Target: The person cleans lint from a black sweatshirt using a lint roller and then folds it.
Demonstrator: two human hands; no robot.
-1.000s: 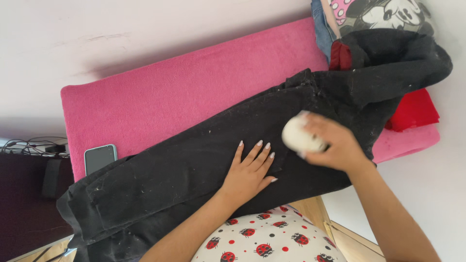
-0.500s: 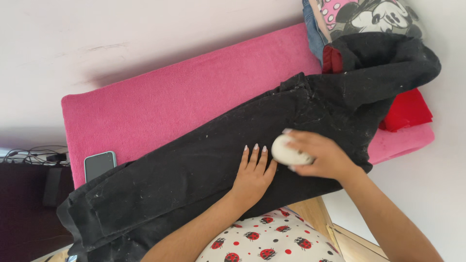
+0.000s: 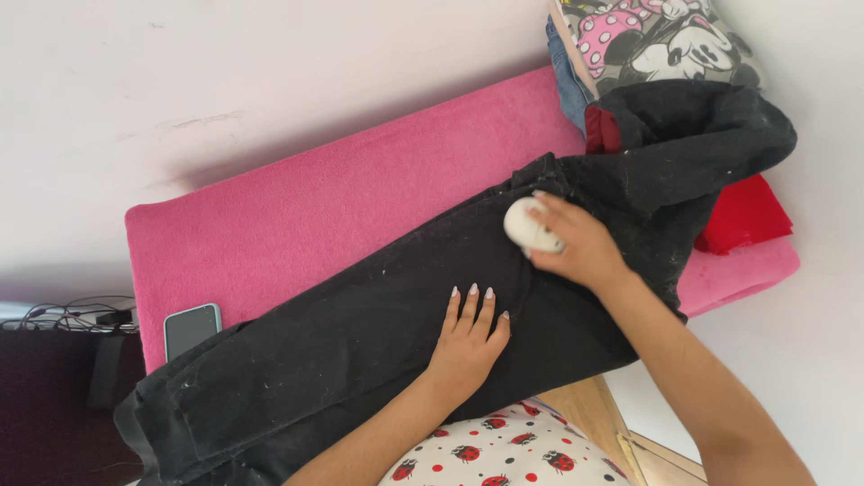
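The right hand is curled around a small white rounded object, fingers wrapped over its top and pinching it from both sides, and presses it down onto the black trousers. What the white object is exactly cannot be told; only its pale, egg-like end shows beyond the fingertips. It sits on the upper part of the trousers, close to where the cloth bunches into a darker heap.

Just below and to the near side of that grip, the left hand lies flat on the same black cloth, fingers spread and straight, holding nothing, palm pressing the fabric down. The two hands are near each other but apart.

The trousers run diagonally away from the grip, flecked with pale lint, and lie across a pink towel-covered board. Beyond the grip, the far end of the trousers folds up over a red cloth, with a cartoon-printed fabric and a blue denim piece behind it. Far from the grip, at the other end of the board, a phone lies face up, just beside the trousers' hem
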